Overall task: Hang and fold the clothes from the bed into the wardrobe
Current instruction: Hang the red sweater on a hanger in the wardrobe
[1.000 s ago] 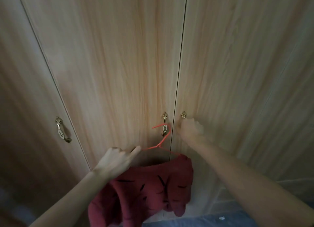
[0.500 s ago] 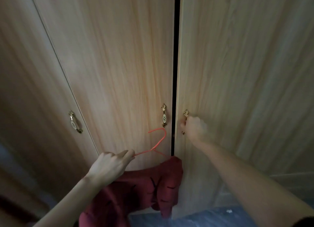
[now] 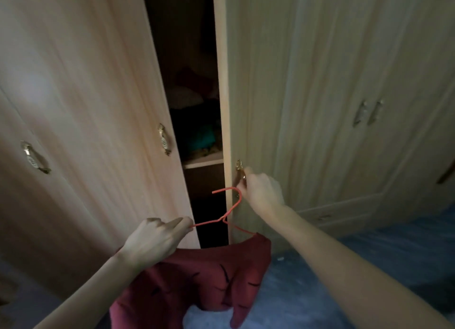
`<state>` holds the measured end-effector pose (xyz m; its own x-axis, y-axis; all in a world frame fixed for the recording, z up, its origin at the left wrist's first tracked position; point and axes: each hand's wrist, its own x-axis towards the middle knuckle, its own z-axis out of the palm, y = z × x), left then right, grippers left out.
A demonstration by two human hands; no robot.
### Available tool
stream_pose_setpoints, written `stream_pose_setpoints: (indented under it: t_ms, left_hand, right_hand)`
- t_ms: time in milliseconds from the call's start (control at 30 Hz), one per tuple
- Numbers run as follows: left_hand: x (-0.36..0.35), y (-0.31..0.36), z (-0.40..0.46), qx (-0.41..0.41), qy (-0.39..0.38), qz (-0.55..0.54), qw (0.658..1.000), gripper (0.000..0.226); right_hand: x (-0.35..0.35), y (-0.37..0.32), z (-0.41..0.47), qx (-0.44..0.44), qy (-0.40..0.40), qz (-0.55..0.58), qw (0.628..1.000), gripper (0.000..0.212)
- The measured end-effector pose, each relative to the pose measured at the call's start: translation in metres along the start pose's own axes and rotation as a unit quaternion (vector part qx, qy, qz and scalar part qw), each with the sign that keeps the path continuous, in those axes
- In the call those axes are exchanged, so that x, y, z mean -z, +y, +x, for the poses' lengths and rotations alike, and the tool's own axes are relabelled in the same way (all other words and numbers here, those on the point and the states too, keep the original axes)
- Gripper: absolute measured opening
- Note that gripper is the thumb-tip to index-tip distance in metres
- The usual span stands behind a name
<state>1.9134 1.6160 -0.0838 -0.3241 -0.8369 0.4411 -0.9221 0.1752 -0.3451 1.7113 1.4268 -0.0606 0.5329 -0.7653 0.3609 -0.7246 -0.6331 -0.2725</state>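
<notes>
My right hand (image 3: 262, 189) grips the door handle (image 3: 240, 171) at three o'clock of the dark gap. At seven o'clock my left hand (image 3: 154, 240) pinches the red hanger (image 3: 227, 211), the maroon garment (image 3: 209, 277) hanging below it outside the wardrobe (image 3: 86, 107).

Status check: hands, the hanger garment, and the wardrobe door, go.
Left hand pinching red hanger, maroon garment hanging below. Right hand gripping door handle. Door only part open, gap narrow.

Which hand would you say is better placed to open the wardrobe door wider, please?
Right. The right hand grips the door's handle, while the left hand holds the hanger with the red garment.
</notes>
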Motion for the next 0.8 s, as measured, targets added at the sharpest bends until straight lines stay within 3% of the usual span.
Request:
stream_pose_setpoints:
  t_ms: [267, 500, 700, 800]
  left_hand:
    - [-0.003, 0.096, 0.066, -0.025, 0.041, -0.064, 0.997, 0.030]
    - [0.012, 0.139, 0.119, -0.041, 0.090, -0.095, 0.991, 0.019]
    - [0.016, 0.133, 0.134, -0.050, 0.098, -0.088, 0.990, 0.018]
    - [0.018, 0.121, 0.134, -0.065, 0.105, -0.079, 0.989, 0.020]
  right_hand:
    - [0.064, 0.113, -0.061, -0.067, -0.013, -0.021, 0.997, 0.028]
    - [0.120, 0.187, -0.072, -0.169, -0.067, -0.075, 0.981, 0.024]
    - [0.133, 0.188, -0.085, -0.151, -0.126, -0.250, 0.948, 0.033]
    - [0.128, 0.160, -0.100, -0.097, -0.143, -0.273, 0.946, 0.031]
